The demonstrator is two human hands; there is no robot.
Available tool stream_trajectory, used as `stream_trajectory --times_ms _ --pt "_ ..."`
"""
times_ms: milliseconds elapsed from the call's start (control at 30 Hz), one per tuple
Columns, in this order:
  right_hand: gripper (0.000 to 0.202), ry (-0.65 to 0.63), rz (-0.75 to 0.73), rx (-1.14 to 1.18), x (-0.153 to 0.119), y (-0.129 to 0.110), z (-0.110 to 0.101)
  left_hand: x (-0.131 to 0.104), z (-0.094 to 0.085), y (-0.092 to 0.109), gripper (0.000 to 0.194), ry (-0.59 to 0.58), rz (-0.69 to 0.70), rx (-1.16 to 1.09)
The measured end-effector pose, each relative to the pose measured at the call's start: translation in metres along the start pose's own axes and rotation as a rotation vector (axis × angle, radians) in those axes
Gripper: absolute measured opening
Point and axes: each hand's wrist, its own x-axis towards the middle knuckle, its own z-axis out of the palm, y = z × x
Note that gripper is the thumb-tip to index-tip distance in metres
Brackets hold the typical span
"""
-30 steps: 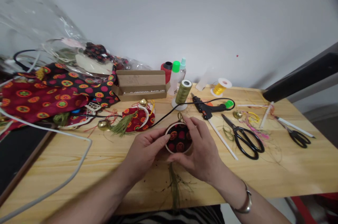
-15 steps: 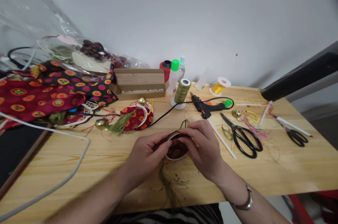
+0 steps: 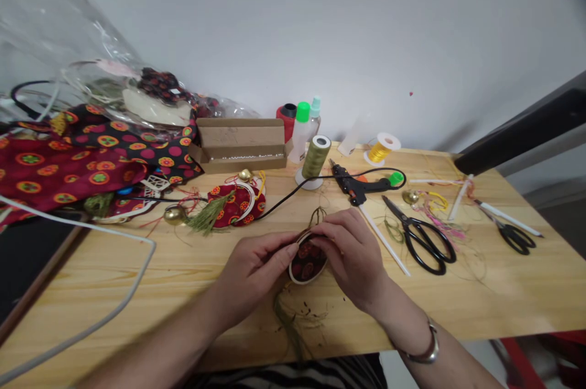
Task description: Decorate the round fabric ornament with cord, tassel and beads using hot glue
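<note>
Between my two hands is a small round fabric ornament [image 3: 306,265], dark red patterned cloth inside a white rim. My left hand [image 3: 256,270] pinches its upper left edge, thumb on the front. On the upper right edge, the fingers of my right hand [image 3: 350,254] are closed around the rim. A loop of olive cord [image 3: 317,215] sticks up behind the ornament. Below it hangs an olive tassel [image 3: 290,322], its strands spread toward the table's front edge. The ornament's back and the tips of several fingers are hidden.
Black scissors [image 3: 419,236] and a glue gun [image 3: 354,181] lie to the right. Behind stand an olive thread spool [image 3: 315,158], a yellow cord spool [image 3: 383,148] and an open cardboard box [image 3: 242,160]. At left are patterned fabric [image 3: 59,169], a finished-looking pouch [image 3: 224,206] and a grey cable [image 3: 137,288].
The ornament has tilted a little, so more of its patterned face and lower rim shows. The tassel has shifted slightly left. Both hands keep their grip.
</note>
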Motion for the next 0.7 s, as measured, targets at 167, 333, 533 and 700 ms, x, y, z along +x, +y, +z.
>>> stream_trajectory --times_ms 167,333,533,700 --pt "0.012 -0.05 -0.013 -0.017 0.003 0.0 -0.003 -0.001 0.0 0.0 0.032 -0.002 0.022 0.068" --pt "0.01 -0.089 -0.018 -0.052 0.007 -0.002 -0.008 0.001 0.0 0.001 0.034 -0.014 0.035 0.099" --pt "0.009 -0.16 -0.012 -0.084 0.01 -0.003 -0.012 0.0 -0.001 0.0 0.031 -0.016 0.015 0.073" --pt "0.009 -0.24 0.002 -0.084 0.011 -0.003 -0.016 0.001 -0.002 0.001 0.027 -0.018 -0.027 0.082"
